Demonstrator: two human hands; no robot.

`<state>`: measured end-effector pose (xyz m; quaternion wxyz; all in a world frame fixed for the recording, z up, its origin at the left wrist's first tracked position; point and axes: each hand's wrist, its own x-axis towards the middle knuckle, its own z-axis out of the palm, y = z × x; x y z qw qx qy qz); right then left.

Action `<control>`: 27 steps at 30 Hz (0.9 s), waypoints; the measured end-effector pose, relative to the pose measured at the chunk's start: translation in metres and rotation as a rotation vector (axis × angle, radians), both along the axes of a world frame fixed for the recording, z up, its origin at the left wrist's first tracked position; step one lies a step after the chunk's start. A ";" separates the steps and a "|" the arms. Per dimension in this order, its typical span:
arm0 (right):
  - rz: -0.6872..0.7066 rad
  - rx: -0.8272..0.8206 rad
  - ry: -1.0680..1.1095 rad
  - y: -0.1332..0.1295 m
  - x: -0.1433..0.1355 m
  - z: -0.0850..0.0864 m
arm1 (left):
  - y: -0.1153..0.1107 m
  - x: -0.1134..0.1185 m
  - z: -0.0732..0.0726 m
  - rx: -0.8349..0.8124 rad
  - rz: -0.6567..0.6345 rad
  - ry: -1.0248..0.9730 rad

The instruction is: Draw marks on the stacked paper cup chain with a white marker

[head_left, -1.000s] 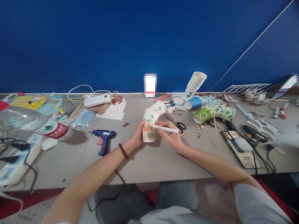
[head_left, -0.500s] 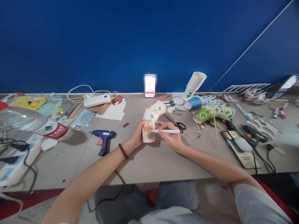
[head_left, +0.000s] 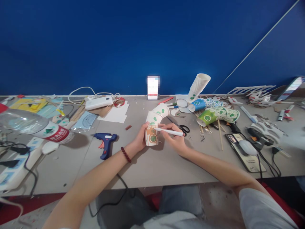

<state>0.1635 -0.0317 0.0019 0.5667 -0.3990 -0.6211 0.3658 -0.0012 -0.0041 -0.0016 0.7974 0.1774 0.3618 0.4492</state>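
A curved chain of paper cups (head_left: 154, 117), white with green spots and an orange-brown pattern on the nearest cup, stands on the table in front of me. My left hand (head_left: 141, 137) is wrapped round its left side. In my right hand (head_left: 175, 140) is a white marker pen (head_left: 172, 131), pinched between the fingers, its tip at the upper right of the orange-brown cup. Right of the hands lie black-handled scissors (head_left: 184, 128). A blue hot glue gun (head_left: 106, 143) rests to the left of my left hand.
At the right lie blue (head_left: 199, 104) and green (head_left: 207, 117) cup chains, with a leaning stack of white cups (head_left: 199, 86) behind. A lit phone (head_left: 152, 87) stands by the blue wall. At left are a water bottle (head_left: 45, 127) and a power strip (head_left: 22, 162).
The marker's tip has moved up a little on the orange-brown cup, and the pen now slants more. My left hand and the cups have stayed put.
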 end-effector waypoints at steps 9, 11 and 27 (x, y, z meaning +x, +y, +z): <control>0.040 0.002 0.003 0.000 0.003 0.003 | 0.001 -0.001 -0.004 0.013 -0.018 0.044; 0.056 -0.004 0.000 -0.001 0.003 0.004 | 0.001 -0.001 -0.004 0.006 -0.015 0.049; 0.019 -0.004 0.005 0.000 0.001 -0.001 | 0.001 -0.001 -0.004 0.061 -0.036 0.047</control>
